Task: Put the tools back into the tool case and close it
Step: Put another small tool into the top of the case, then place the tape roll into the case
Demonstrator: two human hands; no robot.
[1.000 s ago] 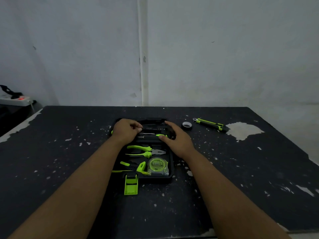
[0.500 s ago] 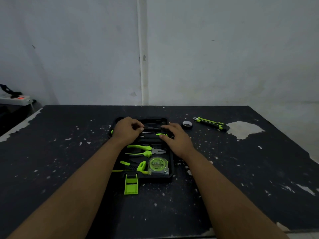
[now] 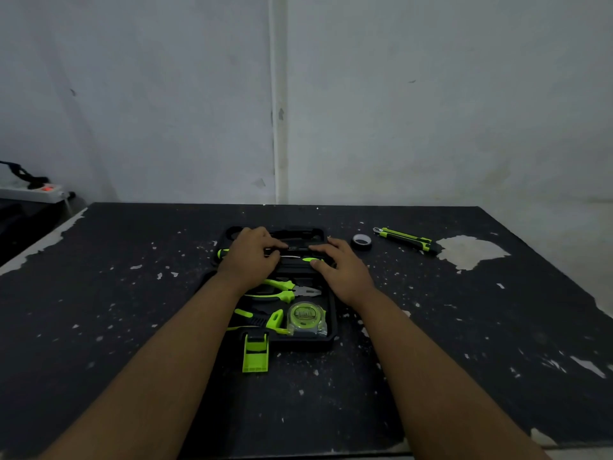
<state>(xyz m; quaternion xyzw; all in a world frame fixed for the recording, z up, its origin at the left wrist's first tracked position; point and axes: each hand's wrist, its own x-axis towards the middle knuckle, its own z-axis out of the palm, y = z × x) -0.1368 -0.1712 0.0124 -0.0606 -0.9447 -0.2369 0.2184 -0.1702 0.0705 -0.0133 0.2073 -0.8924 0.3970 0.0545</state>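
Note:
The black tool case (image 3: 331, 336) lies open on the table. Its near half holds green-handled pliers (image 3: 282, 290), a green tape measure (image 3: 303, 317) and another green-and-black tool (image 3: 255, 318). My left hand (image 3: 247, 257) is curled over a screwdriver in the far half, whose green end (image 3: 221, 252) sticks out to the left. My right hand (image 3: 341, 268) pinches the green handle (image 3: 313, 259) of a screwdriver between thumb and fingers. A roll of black tape (image 3: 361, 241) and a green utility knife (image 3: 406, 240) lie on the table, right of the case.
The case's green latch (image 3: 255, 355) juts out over the table at the near edge. The black table (image 3: 132, 327) has chipped paint and a wall behind it. A white power strip (image 3: 33, 191) sits off the table at far left.
Both hands stay over the far half of the case. The right hand's fingers have shifted slightly along the screwdriver.

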